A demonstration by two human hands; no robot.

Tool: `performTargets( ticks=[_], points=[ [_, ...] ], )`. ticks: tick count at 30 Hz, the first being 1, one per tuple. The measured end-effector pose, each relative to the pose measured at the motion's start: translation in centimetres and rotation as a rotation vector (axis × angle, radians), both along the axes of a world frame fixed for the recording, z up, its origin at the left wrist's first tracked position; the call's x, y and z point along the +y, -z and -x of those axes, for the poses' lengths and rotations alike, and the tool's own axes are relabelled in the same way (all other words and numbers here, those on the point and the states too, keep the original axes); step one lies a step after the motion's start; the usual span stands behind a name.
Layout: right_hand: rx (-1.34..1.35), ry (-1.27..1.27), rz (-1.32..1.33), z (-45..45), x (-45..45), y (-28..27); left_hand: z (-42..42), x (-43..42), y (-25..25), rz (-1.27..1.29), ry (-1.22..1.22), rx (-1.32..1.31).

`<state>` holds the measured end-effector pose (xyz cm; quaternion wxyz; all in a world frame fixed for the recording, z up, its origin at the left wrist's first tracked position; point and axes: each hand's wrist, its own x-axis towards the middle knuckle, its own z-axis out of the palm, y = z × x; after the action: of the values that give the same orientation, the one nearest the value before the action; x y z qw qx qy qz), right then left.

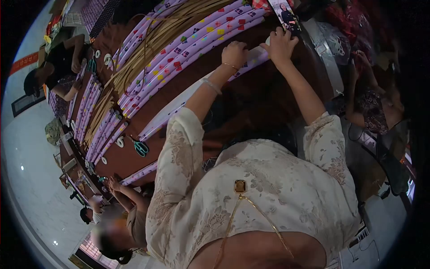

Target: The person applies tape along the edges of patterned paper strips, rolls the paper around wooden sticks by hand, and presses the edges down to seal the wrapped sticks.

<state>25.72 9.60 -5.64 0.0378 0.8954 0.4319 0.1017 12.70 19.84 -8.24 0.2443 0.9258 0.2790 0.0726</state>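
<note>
My left hand (234, 54) rests with its fingers curled on a purple patterned strip (253, 62) at the table's far side; what it grips, if anything, is hidden. To its right, my right hand (281, 45) lies over the strip's end, its fingers apart, beside a small white round thing (268, 41). The strip runs down to the left beneath my left forearm, showing its pale face (175, 107). Just beyond my right hand is a phone (285, 13) with a lit screen. Long purple patterned rolls (179, 56) lie left of my hands.
Brown strips (134, 67) lie among the rolls. Teal-handled scissors (141, 148) and a white tape roll (120, 141) sit on the brown table (154, 127). Co-workers (58, 71) are at the left, lower left (130, 215) and right (376, 103).
</note>
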Motion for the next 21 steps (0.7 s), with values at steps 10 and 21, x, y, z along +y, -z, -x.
performTargets(
  ticks=[10, 21],
  points=[
    [0.159, -0.341, -0.14, -4.1, -3.4, 0.6, -4.8, -2.3, 1.1, 0.066, -0.247, 0.094],
    [-0.018, -0.309, -0.193, -4.4, -3.8, -0.7, -4.3, -2.9, 1.2, -0.033, -0.153, 0.005]
  ],
)
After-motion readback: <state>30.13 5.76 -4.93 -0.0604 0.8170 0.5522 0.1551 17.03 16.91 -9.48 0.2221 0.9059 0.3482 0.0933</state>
